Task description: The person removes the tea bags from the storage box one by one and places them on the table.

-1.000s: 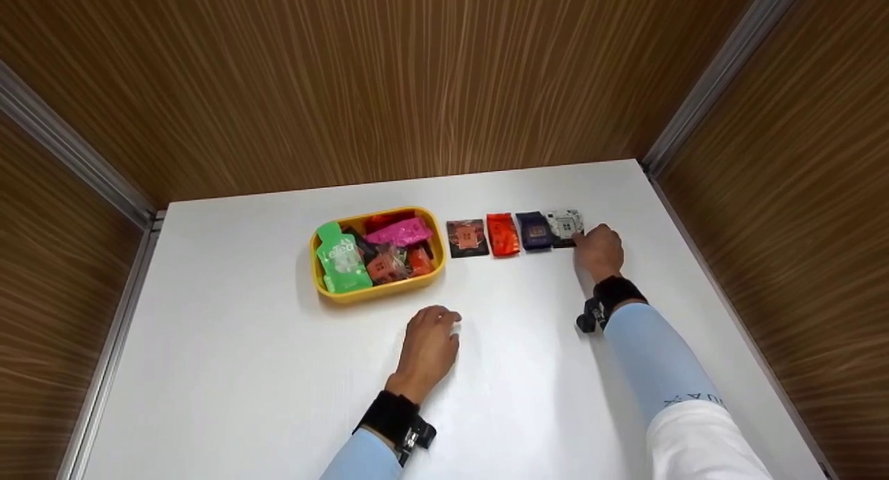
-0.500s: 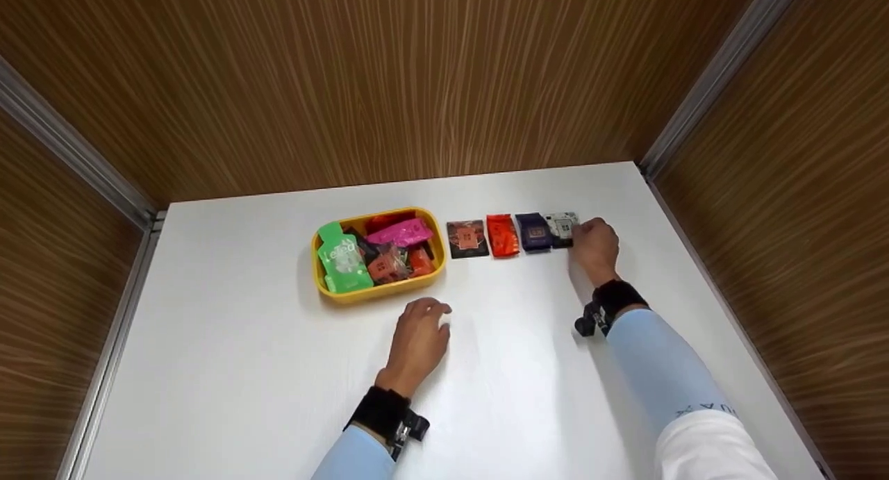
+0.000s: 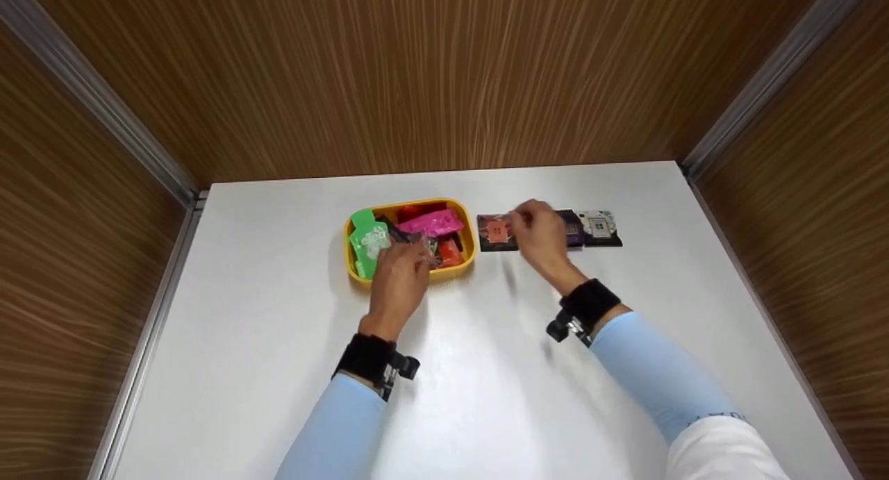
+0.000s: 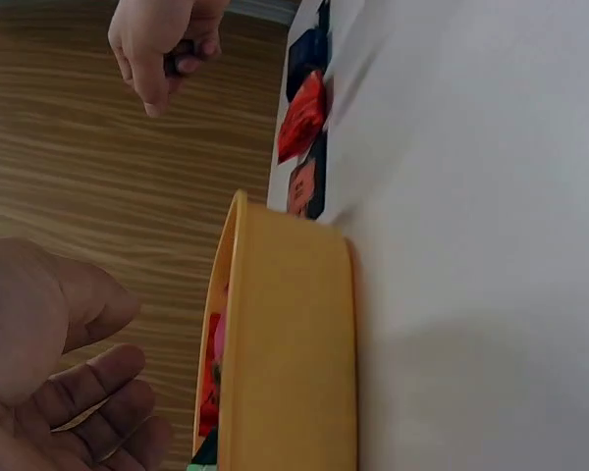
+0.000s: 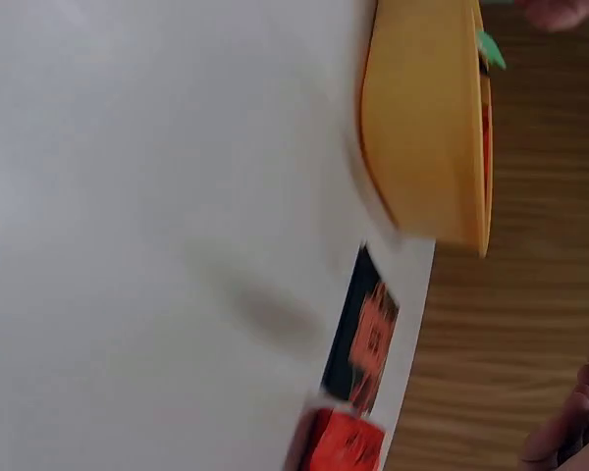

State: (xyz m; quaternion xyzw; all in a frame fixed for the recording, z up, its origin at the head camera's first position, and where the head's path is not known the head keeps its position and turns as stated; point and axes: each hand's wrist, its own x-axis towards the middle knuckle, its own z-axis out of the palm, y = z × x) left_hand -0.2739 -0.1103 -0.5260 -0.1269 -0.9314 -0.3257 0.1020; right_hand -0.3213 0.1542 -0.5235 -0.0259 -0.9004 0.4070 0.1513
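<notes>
Since the earlier frames, the left hand (image 3: 398, 282) has advanced from the worktop (image 3: 479, 390) to the tray (image 3: 453, 274), and the right hand (image 3: 546, 238) has travelled from the white packet (image 3: 599, 227), at the right end of the row, back toward the tray. The tray and row keep their places relative to each other.

The left hand reaches over the tray's near rim, its fingers relaxed and released; the left wrist view shows it just above the rim. The right hand hangs above the row, apart from it, fingers loosely bent and likewise released.

In the row, from the tray outward, lie the black packet (image 3: 497, 232) with an orange label, the red packet (image 4: 302, 116), the purple packet (image 3: 574, 230) and the white packet. The right hand hides most of the red packet in the head view. Inside the tray, the green packet (image 3: 368, 238) leans over the left end, the pink packet (image 3: 432, 223) lies toward the back, and a smaller red sachet (image 3: 451, 253) sits at the right. The right wrist view is blurred.
</notes>
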